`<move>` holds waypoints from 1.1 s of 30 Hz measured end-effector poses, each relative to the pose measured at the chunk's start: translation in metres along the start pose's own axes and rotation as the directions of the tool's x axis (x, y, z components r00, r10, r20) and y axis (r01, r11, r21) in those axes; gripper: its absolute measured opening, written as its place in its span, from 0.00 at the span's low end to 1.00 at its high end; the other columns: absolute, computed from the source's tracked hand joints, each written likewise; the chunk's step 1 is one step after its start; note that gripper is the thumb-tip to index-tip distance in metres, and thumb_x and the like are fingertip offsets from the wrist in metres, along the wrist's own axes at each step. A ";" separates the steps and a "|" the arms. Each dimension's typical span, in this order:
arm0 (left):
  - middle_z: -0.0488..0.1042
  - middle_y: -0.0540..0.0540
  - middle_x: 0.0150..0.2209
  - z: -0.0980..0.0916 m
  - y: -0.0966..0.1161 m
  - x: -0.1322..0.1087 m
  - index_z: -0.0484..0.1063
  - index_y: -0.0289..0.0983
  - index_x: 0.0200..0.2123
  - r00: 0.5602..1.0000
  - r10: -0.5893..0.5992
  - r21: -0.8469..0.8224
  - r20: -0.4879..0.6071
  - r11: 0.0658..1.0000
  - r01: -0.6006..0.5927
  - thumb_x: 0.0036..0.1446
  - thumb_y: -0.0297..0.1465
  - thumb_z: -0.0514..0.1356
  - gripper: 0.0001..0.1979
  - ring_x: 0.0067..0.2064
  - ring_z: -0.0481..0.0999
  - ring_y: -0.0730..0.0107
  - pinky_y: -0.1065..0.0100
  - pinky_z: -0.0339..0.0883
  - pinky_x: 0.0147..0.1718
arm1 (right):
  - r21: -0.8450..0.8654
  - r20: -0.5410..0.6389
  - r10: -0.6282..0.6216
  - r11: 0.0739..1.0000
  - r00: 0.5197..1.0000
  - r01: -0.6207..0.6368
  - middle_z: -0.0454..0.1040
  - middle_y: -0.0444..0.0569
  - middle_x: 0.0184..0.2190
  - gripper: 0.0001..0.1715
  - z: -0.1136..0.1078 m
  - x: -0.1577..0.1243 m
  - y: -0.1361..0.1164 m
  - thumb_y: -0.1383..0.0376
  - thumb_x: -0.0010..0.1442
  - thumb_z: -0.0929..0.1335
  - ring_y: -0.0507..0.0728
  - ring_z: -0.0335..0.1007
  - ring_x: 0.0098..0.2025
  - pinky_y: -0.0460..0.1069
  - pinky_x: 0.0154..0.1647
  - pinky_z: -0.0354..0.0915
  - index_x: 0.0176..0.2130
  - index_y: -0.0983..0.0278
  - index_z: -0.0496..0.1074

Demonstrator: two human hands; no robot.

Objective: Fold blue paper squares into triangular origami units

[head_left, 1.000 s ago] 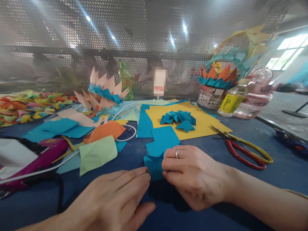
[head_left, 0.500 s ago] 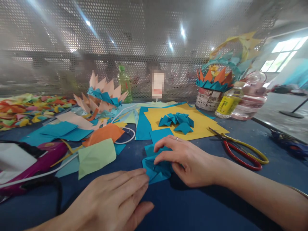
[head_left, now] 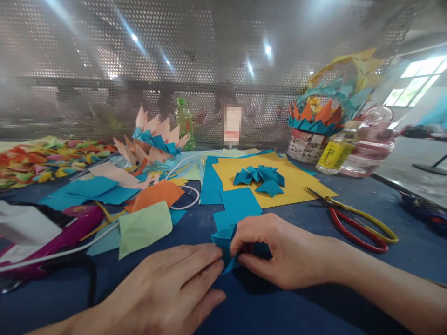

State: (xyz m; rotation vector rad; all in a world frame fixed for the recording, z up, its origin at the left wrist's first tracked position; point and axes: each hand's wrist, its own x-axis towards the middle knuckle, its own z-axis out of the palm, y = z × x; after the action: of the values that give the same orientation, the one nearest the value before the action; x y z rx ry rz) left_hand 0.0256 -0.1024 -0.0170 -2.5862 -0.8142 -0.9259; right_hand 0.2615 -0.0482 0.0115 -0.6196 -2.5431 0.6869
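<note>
A creased blue paper (head_left: 226, 237) stands partly folded on the dark blue table. My right hand (head_left: 275, 249) has its fingers curled and pinches the right side of that paper between thumb and fingers. My left hand (head_left: 174, 279) lies flat with fingers stretched out, its fingertips touching the paper's left edge. Just behind are flat blue paper squares (head_left: 240, 204). Beyond them, several folded blue paper pieces (head_left: 261, 176) rest on a large yellow sheet (head_left: 296, 184).
Scissors (head_left: 352, 223) with red and yellow handles lie at right. At left are a purple glue gun (head_left: 75, 223), a green paper sheet (head_left: 145, 228) and an orange sheet (head_left: 155, 195). A bottle (head_left: 337, 149) and a paper-trimmed basket (head_left: 307, 139) stand at the back right.
My right hand has closed from a loose curl over the blue paper into a pinch, and the paper's right side has been lifted and folded leftward. My left hand has barely moved.
</note>
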 end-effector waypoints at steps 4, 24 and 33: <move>0.82 0.50 0.43 -0.001 -0.001 0.000 0.78 0.39 0.44 1.000 -0.014 -0.027 -0.001 1.000 0.014 0.73 0.34 0.48 0.17 0.44 0.82 0.72 0.74 0.74 0.50 | 0.047 -0.002 -0.009 0.999 1.000 0.009 0.78 0.48 0.35 0.12 0.002 0.001 0.004 0.78 0.56 0.69 0.52 0.73 0.37 0.45 0.41 0.67 0.39 0.67 0.77; 0.82 0.53 0.37 -0.003 0.001 0.003 0.74 0.38 0.41 0.995 0.059 0.035 -0.075 0.998 -0.056 0.72 0.32 0.50 0.13 0.38 0.82 0.74 0.75 0.74 0.41 | 0.028 -0.001 -0.117 0.993 0.993 0.117 0.76 0.49 0.38 0.17 0.000 -0.002 0.011 0.82 0.51 0.67 0.51 0.74 0.37 0.44 0.40 0.68 0.35 0.66 0.78; 0.82 0.53 0.37 -0.002 -0.001 0.009 0.77 0.40 0.42 0.998 0.052 -0.008 0.021 0.999 -0.052 0.73 0.33 0.48 0.17 0.39 0.81 0.77 0.79 0.71 0.46 | 0.014 0.009 -0.117 0.993 0.993 0.117 0.76 0.50 0.37 0.15 0.001 -0.001 0.011 0.81 0.52 0.67 0.52 0.72 0.36 0.45 0.40 0.68 0.36 0.68 0.78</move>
State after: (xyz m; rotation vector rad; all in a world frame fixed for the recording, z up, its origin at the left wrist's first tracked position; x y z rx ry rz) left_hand 0.0295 -0.0991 -0.0094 -2.6150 -0.7465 -0.8893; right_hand 0.2651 -0.0403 0.0041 -0.4594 -2.5581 0.6664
